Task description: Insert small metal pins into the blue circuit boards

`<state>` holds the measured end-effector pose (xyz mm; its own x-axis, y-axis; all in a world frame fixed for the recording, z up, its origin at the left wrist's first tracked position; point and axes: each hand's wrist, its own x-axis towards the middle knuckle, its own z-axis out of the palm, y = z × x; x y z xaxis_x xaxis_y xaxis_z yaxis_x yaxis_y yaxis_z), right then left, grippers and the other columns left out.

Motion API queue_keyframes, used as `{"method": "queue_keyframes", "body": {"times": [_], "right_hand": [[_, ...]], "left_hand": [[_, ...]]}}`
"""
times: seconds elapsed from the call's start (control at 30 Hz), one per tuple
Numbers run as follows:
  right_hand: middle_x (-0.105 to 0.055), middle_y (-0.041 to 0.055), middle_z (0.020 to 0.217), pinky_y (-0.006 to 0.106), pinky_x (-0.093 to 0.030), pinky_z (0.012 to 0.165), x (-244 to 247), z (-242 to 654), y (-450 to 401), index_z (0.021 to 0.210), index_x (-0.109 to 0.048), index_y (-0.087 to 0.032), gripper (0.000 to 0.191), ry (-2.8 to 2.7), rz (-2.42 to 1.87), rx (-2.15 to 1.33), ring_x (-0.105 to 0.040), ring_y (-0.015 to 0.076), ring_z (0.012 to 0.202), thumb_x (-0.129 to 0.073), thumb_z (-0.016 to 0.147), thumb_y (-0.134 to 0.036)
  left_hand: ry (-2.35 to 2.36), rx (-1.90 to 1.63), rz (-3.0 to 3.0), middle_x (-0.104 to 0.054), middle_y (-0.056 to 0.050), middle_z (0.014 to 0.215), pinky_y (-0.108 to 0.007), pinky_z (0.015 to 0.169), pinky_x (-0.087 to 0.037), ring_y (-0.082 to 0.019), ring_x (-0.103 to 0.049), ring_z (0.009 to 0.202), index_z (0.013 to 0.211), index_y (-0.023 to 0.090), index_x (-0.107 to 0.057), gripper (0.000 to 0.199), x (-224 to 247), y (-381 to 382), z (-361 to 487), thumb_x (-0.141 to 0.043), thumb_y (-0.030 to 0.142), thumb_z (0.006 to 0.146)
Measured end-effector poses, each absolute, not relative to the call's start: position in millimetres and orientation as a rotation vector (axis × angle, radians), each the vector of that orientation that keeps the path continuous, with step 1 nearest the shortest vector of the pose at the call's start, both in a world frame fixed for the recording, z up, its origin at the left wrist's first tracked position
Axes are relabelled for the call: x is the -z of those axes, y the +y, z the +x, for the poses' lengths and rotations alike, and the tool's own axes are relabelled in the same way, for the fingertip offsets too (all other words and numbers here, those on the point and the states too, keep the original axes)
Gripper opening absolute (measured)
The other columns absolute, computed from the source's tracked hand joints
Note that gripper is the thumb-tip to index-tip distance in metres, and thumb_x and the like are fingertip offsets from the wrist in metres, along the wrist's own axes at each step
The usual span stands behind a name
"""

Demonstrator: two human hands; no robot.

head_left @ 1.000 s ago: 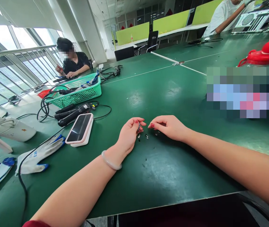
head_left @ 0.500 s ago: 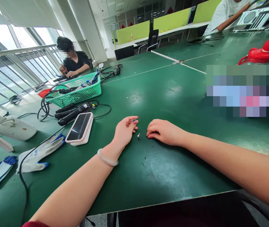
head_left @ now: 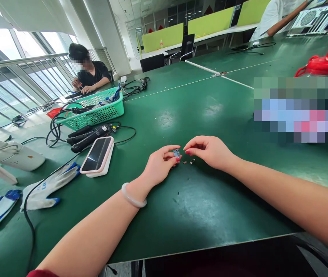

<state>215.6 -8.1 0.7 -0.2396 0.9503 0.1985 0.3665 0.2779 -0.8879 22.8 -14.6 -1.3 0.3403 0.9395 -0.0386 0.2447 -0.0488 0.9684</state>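
My left hand [head_left: 161, 163], with a pale bangle [head_left: 133, 196] on the wrist, pinches a small grey-blue rectangular part [head_left: 176, 153] with dark marks between thumb and fingers. Just to its right, my right hand [head_left: 210, 151] has thumb and index finger pressed together close to that part. Whatever may be between those fingertips is too small to make out. Beneath the hands, a tiny silvery piece [head_left: 192, 161] and a reddish bit [head_left: 184, 162] lie on the green tabletop [head_left: 204, 207].
To the left lie a phone [head_left: 97, 156], black handheld devices [head_left: 90, 137] with cables, and a white-and-blue glove [head_left: 51, 186]. A green basket [head_left: 94, 113] stands behind them. One person [head_left: 89, 73] sits at far left; another person's arm [head_left: 282, 25] is beside a computer case [head_left: 311, 19].
Both hands have shifted; the left moved right and the right moved up, bringing their fingertips close together. The part in my left hand now shows its face. Small pieces on the table appear farther right.
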Motion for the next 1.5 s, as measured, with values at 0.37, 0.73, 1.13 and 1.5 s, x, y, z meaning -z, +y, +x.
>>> {"method": "queue_keyframes", "body": {"times": [0.37,0.73,1.13,1.5], "right_hand": [[-0.071,0.0028,0.077,0.037,-0.053,0.077,-2,208,-9,0.075,-0.070,-0.017,0.019,-1.469,-1.102,-1.267,-0.066,0.0177,0.073,-0.073,0.059,-0.028],[-0.069,0.0000,0.074,0.034,-0.053,0.073,3,205,-8,0.089,-0.061,-0.018,0.034,-1.410,-1.038,-1.368,-0.065,0.0151,0.069,-0.075,0.059,-0.024],[-0.068,-0.0016,0.074,0.035,-0.054,0.076,1,203,-15,0.104,-0.053,-0.021,0.037,-1.610,-1.125,-1.152,-0.066,0.0151,0.069,-0.064,0.070,-0.017],[-0.068,-0.0029,0.075,0.034,-0.055,0.077,3,203,-16,0.111,-0.052,-0.023,0.043,-1.647,-1.134,-1.107,-0.067,0.0149,0.070,-0.064,0.070,-0.016]], "left_hand": [[1.231,-0.843,1.797,-0.071,0.000,0.074,-0.029,0.072,-0.046,-0.014,-0.061,0.066,0.115,0.022,-0.061,0.040,-5,-18,24,-0.064,0.027,0.075],[1.319,-0.787,2.079,-0.070,0.004,0.075,-0.030,0.085,-0.046,-0.014,-0.064,0.079,0.120,0.026,-0.055,0.044,-10,-22,26,-0.063,0.024,0.077],[1.347,-0.712,2.487,-0.066,0.001,0.083,-0.036,0.085,-0.045,-0.018,-0.057,0.089,0.136,0.023,-0.037,0.057,-7,-26,24,-0.057,0.021,0.081],[1.316,-0.653,2.633,-0.065,-0.001,0.082,-0.036,0.084,-0.044,-0.019,-0.054,0.087,0.140,0.020,-0.032,0.060,-12,-29,25,-0.052,0.017,0.083]]}}
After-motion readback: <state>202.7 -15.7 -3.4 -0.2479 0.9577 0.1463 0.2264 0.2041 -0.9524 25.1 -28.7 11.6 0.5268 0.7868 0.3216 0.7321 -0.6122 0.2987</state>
